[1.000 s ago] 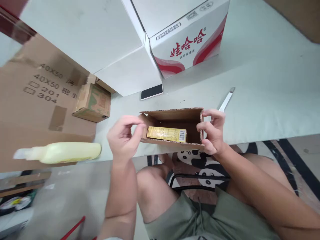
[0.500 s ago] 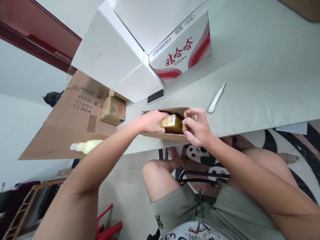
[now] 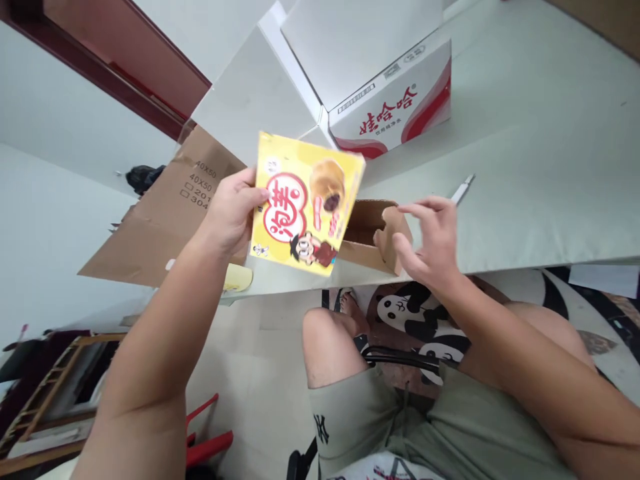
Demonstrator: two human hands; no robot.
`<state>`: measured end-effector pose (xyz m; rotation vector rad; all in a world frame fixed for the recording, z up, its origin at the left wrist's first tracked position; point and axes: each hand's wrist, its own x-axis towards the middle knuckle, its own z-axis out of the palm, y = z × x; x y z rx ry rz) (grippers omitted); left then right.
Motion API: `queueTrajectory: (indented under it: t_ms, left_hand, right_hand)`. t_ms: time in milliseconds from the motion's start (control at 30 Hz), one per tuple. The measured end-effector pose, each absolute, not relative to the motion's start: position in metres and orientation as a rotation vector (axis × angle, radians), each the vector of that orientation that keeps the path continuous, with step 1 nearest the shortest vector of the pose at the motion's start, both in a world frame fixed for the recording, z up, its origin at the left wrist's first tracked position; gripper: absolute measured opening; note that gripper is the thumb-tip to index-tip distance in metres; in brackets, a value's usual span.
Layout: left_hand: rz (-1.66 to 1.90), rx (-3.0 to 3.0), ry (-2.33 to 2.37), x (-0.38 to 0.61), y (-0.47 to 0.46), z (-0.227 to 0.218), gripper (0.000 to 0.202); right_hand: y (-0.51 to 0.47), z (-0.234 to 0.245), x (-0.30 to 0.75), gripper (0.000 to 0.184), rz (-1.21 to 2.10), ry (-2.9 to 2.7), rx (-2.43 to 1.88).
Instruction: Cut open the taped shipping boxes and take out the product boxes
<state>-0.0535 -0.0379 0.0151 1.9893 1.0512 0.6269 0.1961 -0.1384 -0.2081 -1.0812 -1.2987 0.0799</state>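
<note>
My left hand [image 3: 230,210] grips the left edge of a yellow snack box [image 3: 305,203] with red characters and a cartoon figure, holding it up above the table edge. Behind it sits a small open brown cardboard box [image 3: 373,233] on the pale green table [image 3: 525,167]. My right hand [image 3: 433,237] hovers at the right wall of that brown box with fingers spread and nothing in them.
A white carton with red print [image 3: 395,110] stands at the back, flaps open. A white utility knife [image 3: 463,189] lies right of the brown box. Flattened brown cardboard [image 3: 165,213] lies left, a pale yellow bottle [image 3: 237,278] at the table edge. Red stool [image 3: 207,443] below.
My left hand has lifted the yellow snack box out of the brown box and raised it to face me. My right hand let go of the box wall and opened.
</note>
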Motion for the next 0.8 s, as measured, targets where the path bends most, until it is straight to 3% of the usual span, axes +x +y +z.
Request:
queueTrajectory:
  t_ms: [133,200,300,433,533,700,800]
  left_hand:
    - [0.295,2.063,1.016,-0.045,-0.101,0.024,0.046]
    - [0.243,2.142,0.947,-0.044,-0.119,0.023,0.048]
    - [0.421,2.188,0.920,-0.056,-0.124,0.003,0.052]
    - [0.703,2.016,0.853,-0.061,-0.106,-0.055,0.069]
    - [0.868,1.866,0.808,-0.034,-0.075,-0.083,0.079]
    - [0.971,1.524,1.144,0.025,0.018,-0.061,0.030]
    - [0.858,1.422,1.257,0.034,0.048,-0.043,0.019]
  right_hand:
    - [-0.185,-0.154,0.200,0.063,0.646,-1.556,-0.745]
    - [-0.204,-0.139,0.195,0.068,0.863,-1.625,-0.723]
    - [-0.217,-0.143,0.186,0.060,0.841,-1.449,-0.845]
    - [-0.198,-0.157,0.189,0.058,0.761,-1.118,-0.923]
    - [-0.153,-0.135,0.195,0.056,0.825,-1.006,-0.942]
    - [-0.038,-0.067,0.195,0.024,1.000,-0.753,-1.165]
    - [0.001,-0.057,0.200,0.013,1.113,-0.628,-1.282]
